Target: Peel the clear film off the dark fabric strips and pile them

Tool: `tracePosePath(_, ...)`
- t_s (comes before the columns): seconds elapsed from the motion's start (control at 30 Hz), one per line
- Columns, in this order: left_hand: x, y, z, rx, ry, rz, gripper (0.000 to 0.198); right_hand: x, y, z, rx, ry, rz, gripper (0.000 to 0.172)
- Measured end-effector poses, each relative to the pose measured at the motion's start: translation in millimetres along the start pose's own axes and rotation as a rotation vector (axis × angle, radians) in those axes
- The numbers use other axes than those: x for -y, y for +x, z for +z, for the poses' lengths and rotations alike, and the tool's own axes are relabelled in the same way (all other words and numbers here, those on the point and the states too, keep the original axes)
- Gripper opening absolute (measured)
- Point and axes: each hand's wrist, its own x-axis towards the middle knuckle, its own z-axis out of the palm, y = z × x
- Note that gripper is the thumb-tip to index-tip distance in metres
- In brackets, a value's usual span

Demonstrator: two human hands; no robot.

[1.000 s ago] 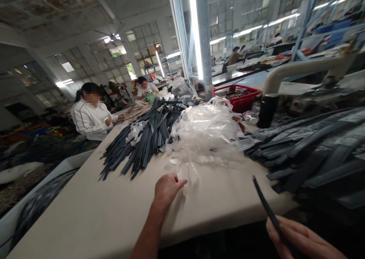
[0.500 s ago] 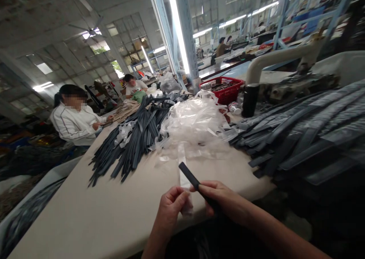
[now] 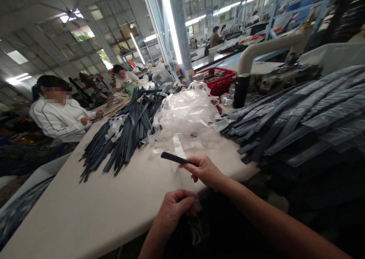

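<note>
My right hand (image 3: 203, 170) grips a dark strap (image 3: 172, 158) near its rounded end, which points left over the table. Below it, at the table's front edge, my left hand (image 3: 178, 207) is closed in a pinch on a clear plastic sleeve (image 3: 197, 205), whose see-through film shows at the fingertips. Its full length is hard to make out. Just beyond the strap, a flat strip of plastic (image 3: 179, 146) reaches toward me from a heap of clear plastic sleeves (image 3: 185, 110). The rest of the held strap is hidden by my right hand and arm.
Loose dark straps (image 3: 128, 133) are piled left of the plastic, and plastic-covered straps (image 3: 299, 122) on the right. A red basket (image 3: 219, 85), a jar (image 3: 226, 99) and a machine (image 3: 273, 78) stand behind. A co-worker in white (image 3: 58, 116) sits at the left edge.
My right hand has moved up and away from my left hand, and the strap has swung flatter, its end pointing left. My left hand stays low, still pinching. The view has shifted slightly.
</note>
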Motion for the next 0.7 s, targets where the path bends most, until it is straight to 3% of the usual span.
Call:
tracePosePath(0.37, -2.8, 1.0, 7.9, -0.007, 0.071, -0.037, 0.026, 10.0, -1.5, 0.6, 0.002, 0.009, -0.048, 0.029)
tracePosePath(0.57, -4.4, 13.4, 7.9, -0.168, -0.423, 0.074, 0.032, 8.3, -41.1, -18.1, -0.117, -0.025, -0.004, 0.042)
tracePosePath(0.7, -11.4, 24.3, 8.4, -0.288, -0.646, 0.049, 0.038, -0.9, -88.5, -26.0, -0.052, -0.261, -0.068, 0.042)
